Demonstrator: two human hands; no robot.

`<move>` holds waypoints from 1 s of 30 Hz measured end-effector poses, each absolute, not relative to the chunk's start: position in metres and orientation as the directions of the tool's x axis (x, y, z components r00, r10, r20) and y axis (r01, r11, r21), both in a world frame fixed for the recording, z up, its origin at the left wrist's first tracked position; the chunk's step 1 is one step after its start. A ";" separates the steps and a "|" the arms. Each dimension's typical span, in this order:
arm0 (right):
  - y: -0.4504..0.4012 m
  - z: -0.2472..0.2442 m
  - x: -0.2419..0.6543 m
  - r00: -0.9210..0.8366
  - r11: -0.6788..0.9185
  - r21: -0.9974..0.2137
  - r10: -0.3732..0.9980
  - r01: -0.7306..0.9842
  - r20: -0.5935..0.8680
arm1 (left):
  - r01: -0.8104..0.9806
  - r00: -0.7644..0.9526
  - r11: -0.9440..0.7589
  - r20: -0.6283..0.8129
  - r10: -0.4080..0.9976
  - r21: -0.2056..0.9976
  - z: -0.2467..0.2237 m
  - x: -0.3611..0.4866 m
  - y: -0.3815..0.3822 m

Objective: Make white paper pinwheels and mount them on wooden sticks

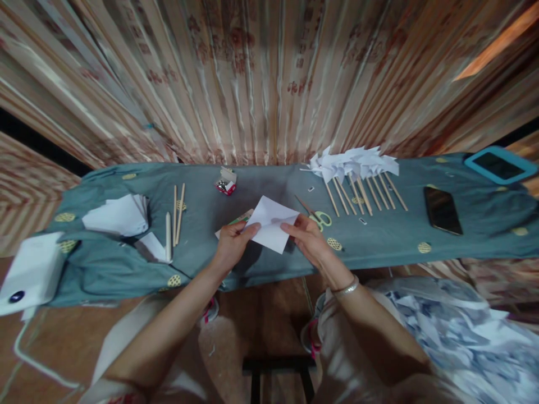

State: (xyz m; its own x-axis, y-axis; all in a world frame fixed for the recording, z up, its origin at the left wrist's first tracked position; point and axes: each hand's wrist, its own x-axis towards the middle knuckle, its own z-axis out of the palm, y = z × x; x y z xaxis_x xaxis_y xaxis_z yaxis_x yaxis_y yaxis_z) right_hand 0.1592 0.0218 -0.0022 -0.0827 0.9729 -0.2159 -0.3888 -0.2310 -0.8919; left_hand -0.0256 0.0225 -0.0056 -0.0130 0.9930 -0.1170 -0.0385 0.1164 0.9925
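Between my two hands a square sheet of white paper [273,221] is held above the table, one corner pointing away from me. My left hand [233,242] pinches its left side with the thumb on top. On the right side, my right hand [309,235] pinches it the same way. A flat, partly hidden greenish item [241,220] lies under the paper's left edge. Scissors with pale green handles [320,220] rest just beyond my right hand. Paper pinwheels on sticks [356,165] lie in a row at the back right.
Left on the green cloth [202,219] are a stack of white paper [120,215], wooden sticks [177,216], a white stick-like item [168,235] and a small red box [226,182]. A phone [443,210] and blue-framed tablet [501,165] lie right. A bag of paper pieces [471,336] stands below.
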 end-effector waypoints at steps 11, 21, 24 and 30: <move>0.024 0.000 0.149 -0.030 -0.271 -0.861 0.958 -0.431 -0.287 | -0.213 0.001 0.243 -0.248 0.969 0.946 0.003 -0.013 0.024; 0.036 -0.002 0.184 0.110 -0.117 -0.984 0.985 -0.136 -0.132 | -0.255 -0.064 0.223 -0.247 0.967 0.941 0.008 -0.006 0.032; 0.038 -0.002 0.215 0.220 0.039 -0.921 0.966 0.389 0.134 | -0.266 -0.088 0.205 -0.236 0.968 0.942 0.010 -0.010 0.037; 0.023 -0.010 0.234 0.026 0.009 -0.178 0.981 0.984 0.194 | -0.298 -0.109 0.149 -0.188 0.976 0.943 0.019 -0.013 0.043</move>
